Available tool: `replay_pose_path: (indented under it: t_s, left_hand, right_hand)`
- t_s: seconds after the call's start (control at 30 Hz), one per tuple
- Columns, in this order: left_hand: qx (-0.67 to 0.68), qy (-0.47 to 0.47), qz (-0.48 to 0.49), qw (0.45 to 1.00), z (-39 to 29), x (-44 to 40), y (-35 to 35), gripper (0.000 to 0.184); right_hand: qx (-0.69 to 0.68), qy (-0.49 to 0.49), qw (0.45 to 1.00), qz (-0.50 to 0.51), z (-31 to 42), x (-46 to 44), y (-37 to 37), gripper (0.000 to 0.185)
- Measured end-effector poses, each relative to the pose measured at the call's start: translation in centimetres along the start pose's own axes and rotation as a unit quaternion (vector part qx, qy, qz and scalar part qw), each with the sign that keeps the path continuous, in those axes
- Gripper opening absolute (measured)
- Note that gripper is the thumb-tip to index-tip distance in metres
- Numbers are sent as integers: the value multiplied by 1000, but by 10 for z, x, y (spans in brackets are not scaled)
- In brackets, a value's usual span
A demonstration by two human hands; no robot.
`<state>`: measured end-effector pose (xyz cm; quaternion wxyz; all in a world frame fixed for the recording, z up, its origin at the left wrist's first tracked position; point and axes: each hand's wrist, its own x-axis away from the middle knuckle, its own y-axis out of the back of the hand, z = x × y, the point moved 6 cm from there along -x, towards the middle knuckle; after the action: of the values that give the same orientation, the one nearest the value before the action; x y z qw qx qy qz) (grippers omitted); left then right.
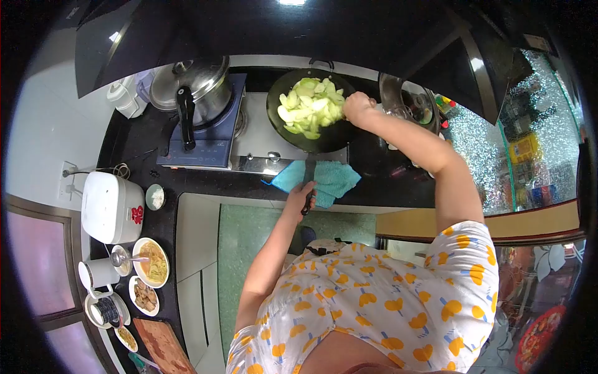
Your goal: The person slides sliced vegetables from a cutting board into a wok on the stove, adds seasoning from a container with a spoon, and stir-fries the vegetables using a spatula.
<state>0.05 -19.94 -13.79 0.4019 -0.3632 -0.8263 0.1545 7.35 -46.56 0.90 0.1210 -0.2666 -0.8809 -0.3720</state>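
Observation:
A dark wok (330,138) sits on the stove, filled with pale green vegetable slices (308,106). My left hand (300,198) is closed round the wok's black handle (306,206), which points towards me. Beneath the handle, a turquoise towel (339,181) hangs over the counter edge. At the wok's right rim my right hand (360,110) is closed in a fist above the slices. A small brownish end shows beside that fist, but the rest of what it grips is hidden.
Left of the wok, a pressure cooker (215,93) stands on a blue induction cooker (205,156). A white rice cooker (112,209), dishes of food (151,262) and a wooden cutting board (163,349) line the left counter. The dark range hood (299,31) hangs overhead.

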Motion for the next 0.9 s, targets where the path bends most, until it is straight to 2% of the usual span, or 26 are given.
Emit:
replay_pose_path:
  t_s: [0.07, 0.17, 0.3, 0.33, 0.37, 0.43, 0.5, 0.53, 0.63, 0.73, 0.8, 0.9]
  left_hand:
    - [-2, 2, -2, 1000, -1, 1, -1, 25]
    - [-1, -6, -1, 1000, 2, -2, 3, 24]
    - [5, -7, 5, 1000, 3, -3, 3, 24]
    - [2, -7, 8, 1000, 4, -4, 3, 25]
    - [-2, -9, 11, 1000, 4, -4, 4, 27]
    - [6, -3, 8, 1000, 4, -3, 4, 26]
    - [10, 3, 5, 1000, 3, -1, 2, 26]
    - [11, 6, 4, 1000, 3, -1, 0, 26]
    - [14, 6, 3, 1000, 1, 1, -1, 25]
    - [19, 5, 5, 1000, 4, -1, 1, 25]
    - [18, 6, 4, 1000, 3, -3, 2, 25]
    - [16, 9, 4, 1000, 4, -1, 3, 25]
  right_hand:
    - [-78, -38, 994, -62, -4, -19, 0, 11]
    - [-7, -32, 987, -158, -18, -20, 24, 11]
    - [28, -29, 972, -231, -34, 25, 46, 11]
    - [-18, -34, 980, -196, -42, 33, 46, 14]
    - [-109, -96, 970, -195, -56, 33, 40, 15]
    - [-285, -214, 915, -188, -85, 31, 19, 16]
    - [-107, -126, 983, -77, -82, 22, 2, 18]
    - [-15, -79, 997, -18, -79, 20, -7, 19]
    - [-190, -208, 959, -4, -90, 25, 1, 19]
    - [-203, -162, 958, -120, -81, -26, -31, 17]
    - [-220, -153, 944, -191, -78, -32, -23, 17]
    - [-209, -126, 951, -190, -64, -31, -8, 19]
